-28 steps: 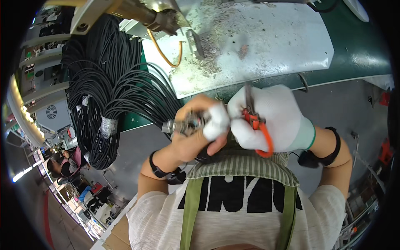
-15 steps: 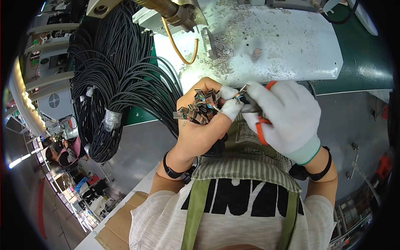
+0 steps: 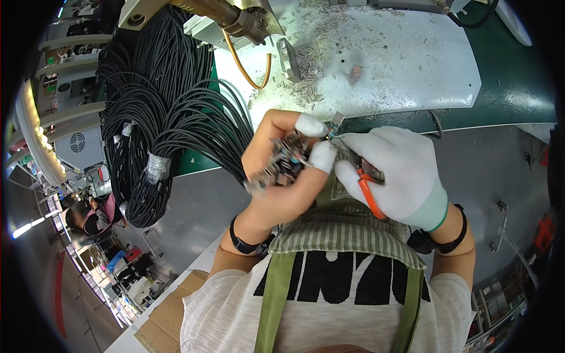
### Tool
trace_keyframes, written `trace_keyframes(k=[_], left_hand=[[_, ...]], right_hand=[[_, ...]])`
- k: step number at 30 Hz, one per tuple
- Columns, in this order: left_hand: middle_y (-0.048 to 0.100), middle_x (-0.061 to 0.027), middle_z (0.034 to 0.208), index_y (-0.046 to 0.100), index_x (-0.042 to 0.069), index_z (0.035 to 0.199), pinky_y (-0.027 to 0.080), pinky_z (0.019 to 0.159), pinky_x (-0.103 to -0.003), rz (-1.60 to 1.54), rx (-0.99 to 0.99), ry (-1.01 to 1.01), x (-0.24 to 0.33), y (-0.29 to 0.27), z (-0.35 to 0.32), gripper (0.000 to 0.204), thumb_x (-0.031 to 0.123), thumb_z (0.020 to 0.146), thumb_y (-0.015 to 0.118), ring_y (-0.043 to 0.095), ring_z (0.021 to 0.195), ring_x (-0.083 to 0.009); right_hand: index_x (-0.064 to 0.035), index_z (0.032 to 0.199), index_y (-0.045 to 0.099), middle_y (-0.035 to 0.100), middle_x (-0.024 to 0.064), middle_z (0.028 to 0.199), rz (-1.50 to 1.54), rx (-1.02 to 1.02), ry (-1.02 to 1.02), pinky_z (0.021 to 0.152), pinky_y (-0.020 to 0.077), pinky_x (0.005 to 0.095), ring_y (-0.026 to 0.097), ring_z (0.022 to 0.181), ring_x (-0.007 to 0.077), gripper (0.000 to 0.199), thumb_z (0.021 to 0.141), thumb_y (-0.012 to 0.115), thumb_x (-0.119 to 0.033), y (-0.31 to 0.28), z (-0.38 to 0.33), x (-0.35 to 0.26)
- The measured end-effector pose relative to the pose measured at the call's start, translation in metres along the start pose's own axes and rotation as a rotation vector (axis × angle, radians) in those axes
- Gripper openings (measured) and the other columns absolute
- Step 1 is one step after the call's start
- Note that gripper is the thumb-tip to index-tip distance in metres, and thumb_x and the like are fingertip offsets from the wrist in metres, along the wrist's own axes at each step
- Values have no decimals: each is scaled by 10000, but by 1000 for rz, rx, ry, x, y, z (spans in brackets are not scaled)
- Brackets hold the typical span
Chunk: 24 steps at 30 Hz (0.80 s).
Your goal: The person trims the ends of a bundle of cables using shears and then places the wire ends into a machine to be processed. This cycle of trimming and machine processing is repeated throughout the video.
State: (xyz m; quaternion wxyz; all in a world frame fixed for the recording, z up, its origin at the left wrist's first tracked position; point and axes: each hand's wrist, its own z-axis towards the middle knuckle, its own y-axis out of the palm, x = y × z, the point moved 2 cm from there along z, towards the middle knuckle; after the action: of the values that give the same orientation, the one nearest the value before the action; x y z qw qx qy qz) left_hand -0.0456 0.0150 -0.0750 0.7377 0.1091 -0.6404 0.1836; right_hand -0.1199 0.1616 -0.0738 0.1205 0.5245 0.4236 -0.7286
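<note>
My left hand (image 3: 276, 203) is closed around a bunch of black cables whose ends carry metal connectors (image 3: 288, 162), blurred by motion. White covers sit on its thumb and forefinger, which pinch one cable end. Its silvery connector (image 3: 336, 121) sticks out beyond the fingertips, with thin coloured wires behind it. In a white glove, my right hand (image 3: 403, 176) grips orange-handled pliers (image 3: 371, 199). Their jaws, partly hidden by the glove, are close to the pinched cable end; I cannot tell whether they touch it.
Long black cables (image 3: 194, 126) hang in a thick bundle at the left, tied with clear wrap (image 3: 158, 169). A metal machine head (image 3: 244, 26) with a brass-coloured tube juts in above. Small scraps litter the white board (image 3: 406, 65) on the green bench. Another person (image 3: 94, 215) sits far left.
My right hand and the pliers have shifted slightly down and left. My left hand has turned a little, and the pinched connector now points more up and away. The view has shifted slightly.
</note>
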Motion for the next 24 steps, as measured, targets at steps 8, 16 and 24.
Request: trace_keyframes(k=[8, 16, 24], left_hand=[[558, -16, 676, 549, 9, 912, 405, 481, -194, -311, -284, -394, 4, -7, -1, 143, -45, 791, 603, 511, 539, -50], [550, -83, 718, 618, 61, 939, 424, 436, -264, 374, -554, 417, 8, -11, 4, 367, -71, 597, 636, 539, 505, -176], [553, -80, 755, 609, 80, 950, 419, 420, -291, 284, -771, 426, 2, -13, 7, 358, 43, 594, 607, 532, 507, -198]], right_hand=[[-3, 752, 600, 549, 53, 523, 708, -232, 374, 456, 410, 265, 521, 444, 135, 232, 844, 588, -216, -15, 9, 13], [26, 806, 591, 561, 55, 521, 1083, -469, 502, 495, 430, 247, 524, 455, 130, 223, 855, 501, -172, -5, 5, 17], [9, 756, 610, 591, 46, 543, 597, -530, 231, 485, 456, 250, 560, 464, 119, 217, 830, 542, -183, -28, 11, 8]])
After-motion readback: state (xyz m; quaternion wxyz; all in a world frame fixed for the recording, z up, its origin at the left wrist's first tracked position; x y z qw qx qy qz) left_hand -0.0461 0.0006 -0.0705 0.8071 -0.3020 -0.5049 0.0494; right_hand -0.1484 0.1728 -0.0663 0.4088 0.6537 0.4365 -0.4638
